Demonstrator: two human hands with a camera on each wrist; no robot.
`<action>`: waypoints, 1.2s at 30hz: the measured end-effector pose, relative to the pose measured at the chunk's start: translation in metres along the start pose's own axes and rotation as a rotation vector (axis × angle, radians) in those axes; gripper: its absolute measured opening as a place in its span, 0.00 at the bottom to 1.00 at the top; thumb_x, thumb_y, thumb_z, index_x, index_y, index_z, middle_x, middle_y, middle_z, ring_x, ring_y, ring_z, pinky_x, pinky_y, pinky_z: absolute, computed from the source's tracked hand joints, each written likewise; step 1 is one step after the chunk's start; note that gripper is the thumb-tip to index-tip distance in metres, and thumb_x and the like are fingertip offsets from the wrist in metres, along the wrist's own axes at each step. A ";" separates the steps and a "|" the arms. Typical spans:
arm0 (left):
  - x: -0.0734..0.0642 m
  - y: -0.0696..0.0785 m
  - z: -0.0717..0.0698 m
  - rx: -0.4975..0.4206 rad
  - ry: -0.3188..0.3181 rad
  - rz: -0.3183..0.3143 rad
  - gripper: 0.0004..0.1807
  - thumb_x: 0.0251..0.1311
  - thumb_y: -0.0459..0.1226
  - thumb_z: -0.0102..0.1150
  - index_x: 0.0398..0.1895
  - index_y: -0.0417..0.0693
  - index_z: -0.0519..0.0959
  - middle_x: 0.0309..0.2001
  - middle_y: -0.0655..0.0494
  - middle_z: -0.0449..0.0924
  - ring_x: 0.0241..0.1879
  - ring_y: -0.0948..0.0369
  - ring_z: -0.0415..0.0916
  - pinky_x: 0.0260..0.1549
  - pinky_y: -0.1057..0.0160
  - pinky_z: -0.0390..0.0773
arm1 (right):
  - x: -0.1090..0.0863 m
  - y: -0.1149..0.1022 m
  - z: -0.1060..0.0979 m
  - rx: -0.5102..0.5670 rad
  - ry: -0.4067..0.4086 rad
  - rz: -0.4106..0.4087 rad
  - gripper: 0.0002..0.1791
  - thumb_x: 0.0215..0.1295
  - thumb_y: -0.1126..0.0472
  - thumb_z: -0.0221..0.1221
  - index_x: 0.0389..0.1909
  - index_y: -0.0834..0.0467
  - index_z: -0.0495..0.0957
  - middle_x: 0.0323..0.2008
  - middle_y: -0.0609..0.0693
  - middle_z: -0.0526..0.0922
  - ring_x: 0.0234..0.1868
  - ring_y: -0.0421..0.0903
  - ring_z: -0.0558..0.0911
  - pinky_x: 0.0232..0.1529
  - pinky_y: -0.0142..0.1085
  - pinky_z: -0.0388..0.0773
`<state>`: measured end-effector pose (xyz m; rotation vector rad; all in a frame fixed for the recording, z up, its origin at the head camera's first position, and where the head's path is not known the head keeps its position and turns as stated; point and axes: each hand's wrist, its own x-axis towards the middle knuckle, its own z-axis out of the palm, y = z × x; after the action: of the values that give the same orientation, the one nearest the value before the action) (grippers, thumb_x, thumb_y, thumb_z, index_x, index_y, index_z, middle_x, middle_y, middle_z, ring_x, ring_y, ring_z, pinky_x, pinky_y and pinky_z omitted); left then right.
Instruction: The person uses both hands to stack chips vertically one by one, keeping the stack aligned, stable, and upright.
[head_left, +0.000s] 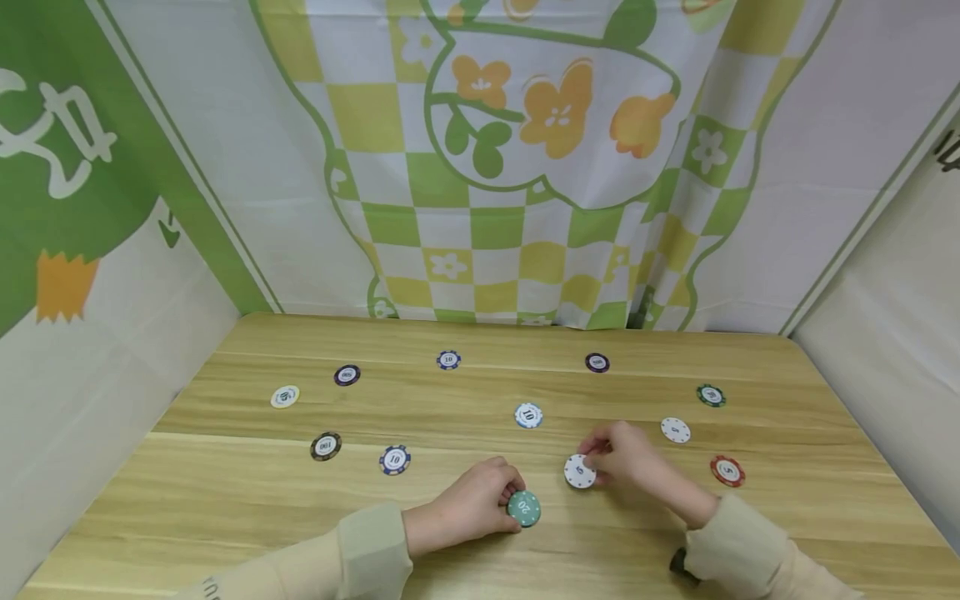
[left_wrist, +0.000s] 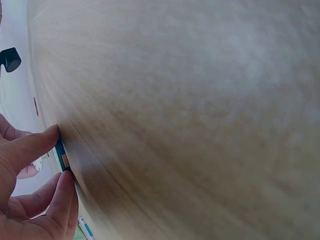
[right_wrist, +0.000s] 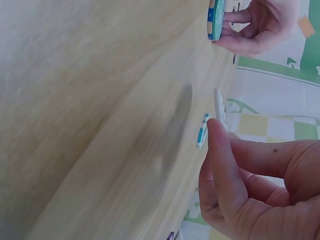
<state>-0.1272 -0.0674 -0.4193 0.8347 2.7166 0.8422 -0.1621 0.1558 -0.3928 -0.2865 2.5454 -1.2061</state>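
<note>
My left hand (head_left: 471,505) holds a small stack of poker chips by its edges, low at the table. A green 20 chip (head_left: 524,507) lies on top; a blue-and-tan edge (right_wrist: 211,21) shows under it in the right wrist view. Just right of the stack, my right hand (head_left: 626,460) pinches a white 5 chip (head_left: 580,472) between thumb and fingers. In the right wrist view this white chip (right_wrist: 218,106) is raised off the wood, with a shadow below it. Farther back lies a light-blue 10 chip (head_left: 528,415).
Loose chips lie spread over the wooden table (head_left: 247,483). On the right are a white chip (head_left: 676,430), a red 5 chip (head_left: 727,471) and a green chip (head_left: 711,395). A blue 10 chip (head_left: 394,459) and a black 100 chip (head_left: 326,446) lie left. A patterned curtain (head_left: 510,250) hangs behind.
</note>
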 end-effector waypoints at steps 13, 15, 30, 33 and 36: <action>0.000 0.001 -0.002 -0.006 -0.010 -0.002 0.18 0.35 0.34 0.73 0.33 0.42 0.78 0.27 0.63 0.67 0.28 0.71 0.64 0.29 0.77 0.69 | -0.003 -0.013 0.009 0.054 -0.041 -0.068 0.05 0.52 0.75 0.56 0.32 0.70 0.78 0.21 0.51 0.77 0.19 0.42 0.77 0.23 0.35 0.80; 0.000 0.001 -0.002 -0.009 -0.003 0.007 0.18 0.34 0.34 0.73 0.32 0.42 0.78 0.27 0.62 0.67 0.28 0.71 0.64 0.28 0.77 0.69 | -0.004 -0.016 0.010 0.066 -0.048 -0.075 0.06 0.52 0.76 0.56 0.32 0.71 0.78 0.21 0.51 0.77 0.19 0.42 0.78 0.23 0.36 0.80; 0.001 -0.001 0.000 -0.015 0.008 0.026 0.19 0.34 0.34 0.73 0.33 0.40 0.78 0.29 0.61 0.69 0.28 0.70 0.66 0.28 0.78 0.70 | -0.006 -0.030 0.024 0.112 -0.097 -0.106 0.07 0.51 0.78 0.55 0.33 0.72 0.77 0.21 0.52 0.77 0.20 0.42 0.78 0.24 0.36 0.81; 0.001 -0.001 -0.001 -0.017 0.005 0.024 0.20 0.34 0.34 0.73 0.34 0.39 0.78 0.29 0.61 0.69 0.28 0.70 0.66 0.28 0.78 0.70 | -0.006 -0.031 0.027 0.111 -0.114 -0.113 0.07 0.51 0.79 0.54 0.33 0.72 0.77 0.21 0.52 0.76 0.20 0.42 0.77 0.24 0.37 0.80; 0.001 -0.001 -0.001 -0.021 -0.002 0.011 0.20 0.35 0.35 0.73 0.35 0.39 0.78 0.29 0.60 0.69 0.29 0.70 0.66 0.28 0.78 0.70 | -0.005 -0.031 0.031 0.097 -0.126 -0.125 0.07 0.50 0.79 0.54 0.32 0.72 0.77 0.21 0.52 0.76 0.19 0.41 0.77 0.22 0.36 0.80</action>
<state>-0.1288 -0.0683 -0.4193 0.8472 2.6989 0.8698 -0.1448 0.1162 -0.3860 -0.4890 2.3836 -1.3089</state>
